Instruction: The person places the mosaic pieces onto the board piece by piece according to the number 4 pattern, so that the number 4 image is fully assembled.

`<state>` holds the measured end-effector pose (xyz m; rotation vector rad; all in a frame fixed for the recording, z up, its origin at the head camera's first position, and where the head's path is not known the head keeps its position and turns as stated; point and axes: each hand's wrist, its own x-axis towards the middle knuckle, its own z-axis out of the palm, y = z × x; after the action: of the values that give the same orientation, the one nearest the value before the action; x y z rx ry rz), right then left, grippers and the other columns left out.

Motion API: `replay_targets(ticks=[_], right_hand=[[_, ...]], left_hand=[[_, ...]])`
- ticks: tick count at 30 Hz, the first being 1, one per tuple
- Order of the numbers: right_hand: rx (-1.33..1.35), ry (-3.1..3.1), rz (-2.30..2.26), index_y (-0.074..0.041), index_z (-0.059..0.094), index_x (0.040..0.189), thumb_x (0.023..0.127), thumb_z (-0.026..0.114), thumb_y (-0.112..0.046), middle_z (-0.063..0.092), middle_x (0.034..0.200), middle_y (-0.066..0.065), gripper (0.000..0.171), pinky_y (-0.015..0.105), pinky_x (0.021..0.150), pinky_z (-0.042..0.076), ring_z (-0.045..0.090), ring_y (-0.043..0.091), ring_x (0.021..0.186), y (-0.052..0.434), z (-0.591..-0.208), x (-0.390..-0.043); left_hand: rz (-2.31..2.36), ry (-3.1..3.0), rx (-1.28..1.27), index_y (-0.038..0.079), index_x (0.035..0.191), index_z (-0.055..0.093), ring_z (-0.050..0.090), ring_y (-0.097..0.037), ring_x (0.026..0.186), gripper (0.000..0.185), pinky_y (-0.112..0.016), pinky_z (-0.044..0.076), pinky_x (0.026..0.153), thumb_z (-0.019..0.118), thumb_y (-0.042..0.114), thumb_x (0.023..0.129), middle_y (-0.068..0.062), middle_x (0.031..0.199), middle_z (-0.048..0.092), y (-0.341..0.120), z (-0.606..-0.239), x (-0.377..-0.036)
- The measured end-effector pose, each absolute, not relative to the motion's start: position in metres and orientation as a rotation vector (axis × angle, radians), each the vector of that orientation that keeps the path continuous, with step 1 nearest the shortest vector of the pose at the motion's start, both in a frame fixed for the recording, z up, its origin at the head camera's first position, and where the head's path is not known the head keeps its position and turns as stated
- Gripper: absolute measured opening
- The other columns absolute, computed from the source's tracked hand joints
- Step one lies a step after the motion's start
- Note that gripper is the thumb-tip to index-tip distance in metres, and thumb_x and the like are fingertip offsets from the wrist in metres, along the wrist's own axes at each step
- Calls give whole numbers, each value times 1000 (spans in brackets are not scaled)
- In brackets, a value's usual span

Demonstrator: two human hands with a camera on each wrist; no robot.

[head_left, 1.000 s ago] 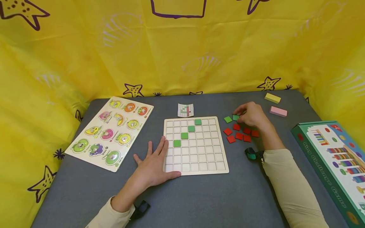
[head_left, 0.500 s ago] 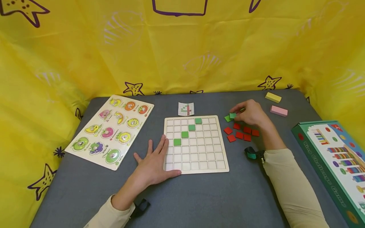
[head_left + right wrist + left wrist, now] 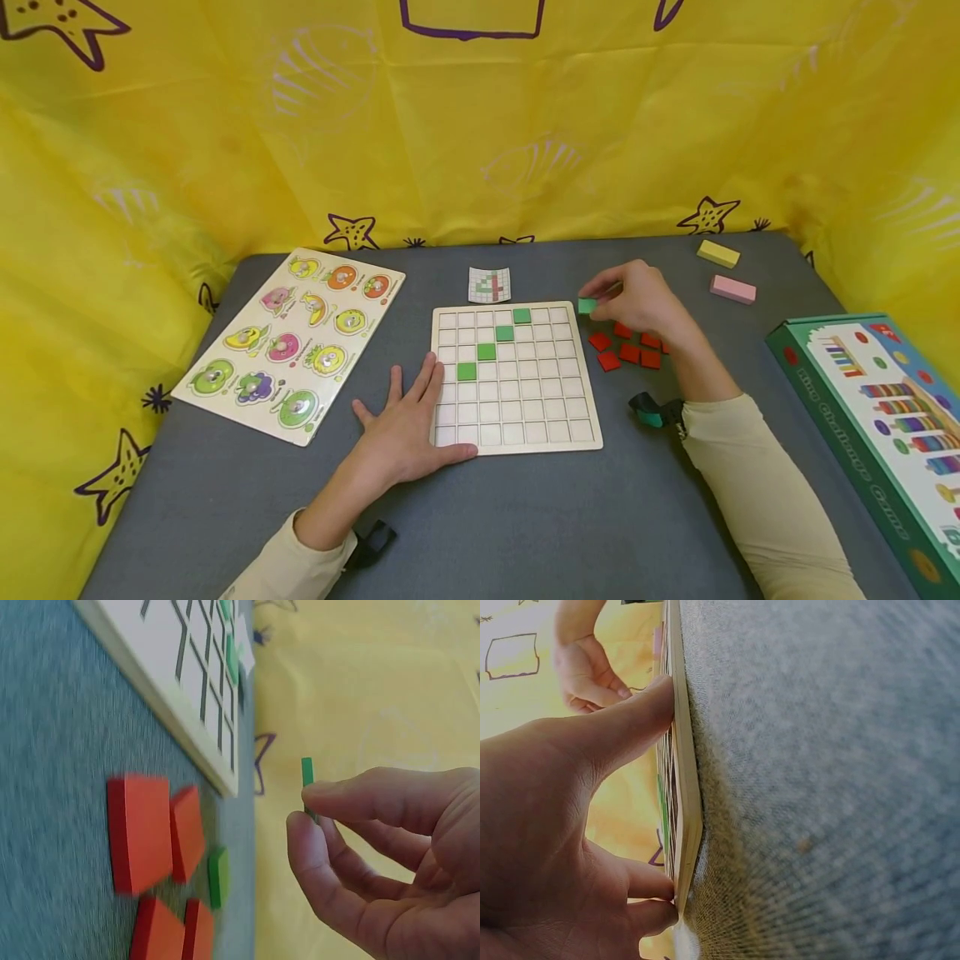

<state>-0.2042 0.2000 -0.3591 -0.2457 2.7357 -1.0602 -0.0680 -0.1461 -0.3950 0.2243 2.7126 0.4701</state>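
A pale grid board (image 3: pixel 534 433) lies on the table with several green tiles (image 3: pixel 487 352) set in a slanting line of its cells. My left hand (image 3: pixel 401 443) spreads over the board's near left corner, fingers straight along the left edge. In the left wrist view its thumb (image 3: pixel 634 727) touches the board's rim. Past the board's far right corner, my right hand (image 3: pixel 636 296) pinches a green tile (image 3: pixel 587 306) between thumb and fingers. The right wrist view shows that tile (image 3: pixel 307 772) held edge-on, above the table. Another green tile (image 3: pixel 218 877) lies on the table, hidden in the head view.
Several red tiles (image 3: pixel 629 353) lie right of the board. Behind it sits a small pattern card (image 3: pixel 489 285). A fruit puzzle board (image 3: pixel 288 350) is at the left. Yellow (image 3: pixel 717 255) and pink blocks (image 3: pixel 732 289) and a game box (image 3: pixel 870 433) are at the right.
My right hand has lifted the green tile from among the loose tiles and carried it left, toward the grid board's far right corner. The left hand stays in place.
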Motion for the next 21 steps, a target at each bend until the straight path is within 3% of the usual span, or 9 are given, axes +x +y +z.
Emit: replay_targets(ticks=[11,21], right_hand=[[-338,2654,-1093,-14,82,109,85,83,-9,79,106,9,25,35,80,58,72,24,97,168,-359,-192],[-444,2569,-1176,-13,83,105,81,83,-4,80,102,6,26,34,77,58,73,23,91,139,-365,-183]], left_hand=[[484,2716,215,16,169,15,-3,-51,158,125,-96,0,97,79,72,77,1,177,2,-146,-399,-70],[471,2712,208,15,169,15,-2,-51,158,125,-96,0,97,79,73,77,0,177,2,-146,-399,-72]])
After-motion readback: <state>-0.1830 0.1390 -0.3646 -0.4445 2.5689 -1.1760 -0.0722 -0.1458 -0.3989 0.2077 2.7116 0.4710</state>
